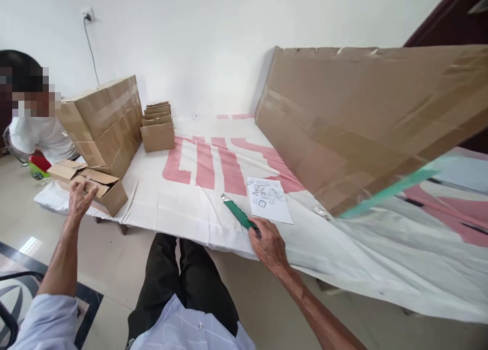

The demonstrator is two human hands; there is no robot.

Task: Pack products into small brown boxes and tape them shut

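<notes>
A green cutter (236, 211) is pointing up-left at center frame, its rear end hiding beneath the right hand (269, 240), which is gripping it. At left, the left hand (81, 198) is touching a small carton (104, 180); whether it is gripping, I cannot tell. Large cardboard (362, 116) is running past the right edge.

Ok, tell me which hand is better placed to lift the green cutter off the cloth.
The right hand, most likely: it grips the near end of the green cutter, while the left hand is well away, on the small cardboard box.
</notes>
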